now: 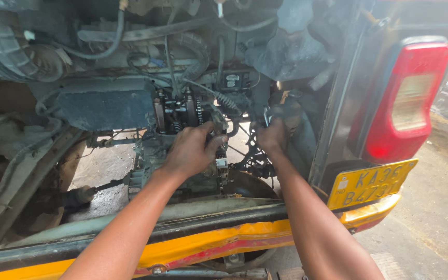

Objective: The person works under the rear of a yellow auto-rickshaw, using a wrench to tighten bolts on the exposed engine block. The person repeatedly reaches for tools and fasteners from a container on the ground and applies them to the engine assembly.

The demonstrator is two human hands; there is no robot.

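Note:
Both my arms reach into the open rear engine bay of a small vehicle. My left hand [192, 151] rests on the greasy engine block [180, 111], its fingers curled around a dark part near the finned cylinder. My right hand [273, 134] is closed around a small metal tool or fitting deep beside the engine, next to a coiled spring [227, 101]. What exactly the right hand grips is partly hidden.
Hoses and cables [99, 52] hang above the engine. A black box [105, 106] sits at left. A yellow and red bumper [208, 246] crosses below my arms. At right are a red tail light [405, 98] and a yellow number plate [372, 182].

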